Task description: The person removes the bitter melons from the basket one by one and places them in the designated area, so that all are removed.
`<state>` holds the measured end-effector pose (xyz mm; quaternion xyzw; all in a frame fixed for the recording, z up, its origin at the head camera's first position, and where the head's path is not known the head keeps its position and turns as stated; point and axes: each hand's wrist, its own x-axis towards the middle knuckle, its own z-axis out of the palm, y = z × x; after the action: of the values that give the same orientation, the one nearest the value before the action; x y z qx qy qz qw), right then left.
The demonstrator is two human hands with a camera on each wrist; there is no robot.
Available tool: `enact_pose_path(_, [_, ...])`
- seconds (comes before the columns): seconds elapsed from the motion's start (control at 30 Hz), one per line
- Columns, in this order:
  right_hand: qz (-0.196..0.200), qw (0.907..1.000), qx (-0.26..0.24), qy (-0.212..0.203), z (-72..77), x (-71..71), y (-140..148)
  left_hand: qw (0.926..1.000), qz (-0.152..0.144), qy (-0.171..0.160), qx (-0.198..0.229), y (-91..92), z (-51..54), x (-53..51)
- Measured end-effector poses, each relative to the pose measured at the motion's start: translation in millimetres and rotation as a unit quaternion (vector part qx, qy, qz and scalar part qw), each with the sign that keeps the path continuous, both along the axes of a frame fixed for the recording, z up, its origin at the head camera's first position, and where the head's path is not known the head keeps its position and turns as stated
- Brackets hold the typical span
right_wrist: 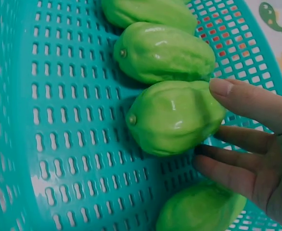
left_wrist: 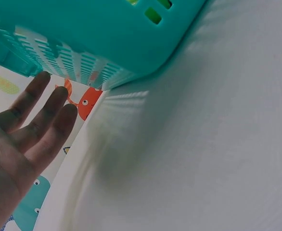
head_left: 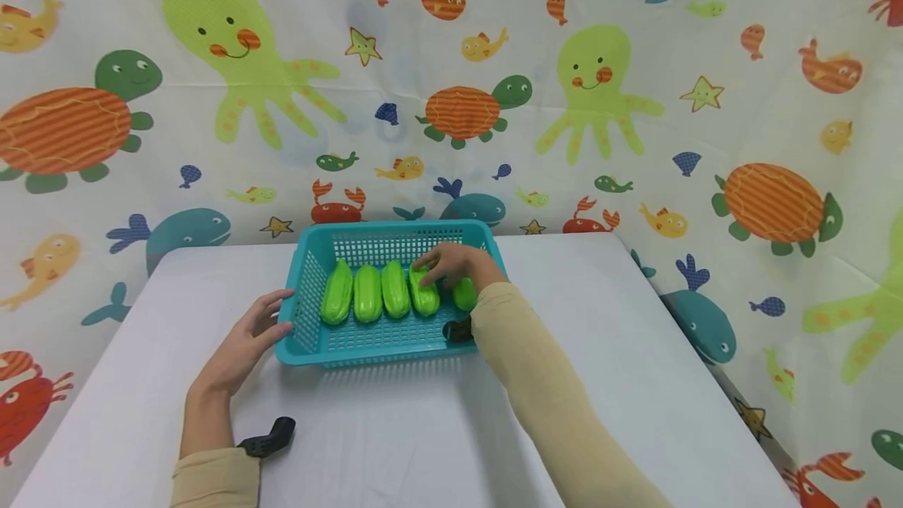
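A teal plastic basket (head_left: 395, 351) holds several bright green ridged vegetables in a row. The right hand (head_left: 458, 263) reaches into it over the fourth vegetable from the left (head_left: 425, 293). In the right wrist view the thumb of the right hand (right_wrist: 256, 144) touches the upper end of that green vegetable (right_wrist: 172, 120), and the other fingers curve along its side. Another vegetable (right_wrist: 201, 207) lies apart, below the hand. The left hand (head_left: 243, 343) is at the basket's left side with relaxed, spread fingers; in the left wrist view the left hand (left_wrist: 25, 139) is beside the basket wall (left_wrist: 97, 43).
The basket stands on a white table (head_left: 367, 429) near its back edge. Behind it hangs a curtain (head_left: 437, 38) printed with sea animals. A black strap device (head_left: 270, 439) is on the left wrist, and another (head_left: 458, 329) on the right wrist.
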<state>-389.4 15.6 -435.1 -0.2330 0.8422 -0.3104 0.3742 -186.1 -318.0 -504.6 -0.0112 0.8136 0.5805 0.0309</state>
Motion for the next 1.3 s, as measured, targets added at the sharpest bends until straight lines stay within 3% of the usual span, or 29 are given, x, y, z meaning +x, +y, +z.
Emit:
enact_pose_path(0.3, [0.009, 0.9996, 0.018, 0.018, -3.2, 5.7, -5, 1.0, -0.004, 0.001, -0.005, 0.0, -1.2, -2.4])
enact_pose_path(0.63, [0.014, 0.9996, 0.022, 0.008, -1.7, 5.8, -9, 1.0, -0.002, -0.002, -0.007, -2.9, -0.7, -2.6])
enact_pose_path(1.3, [-0.016, 0.9992, 0.022, -0.028, -2.7, 4.8, -13, 1.0, -0.003, -0.003, -0.005, -5.2, 0.5, -4.2])
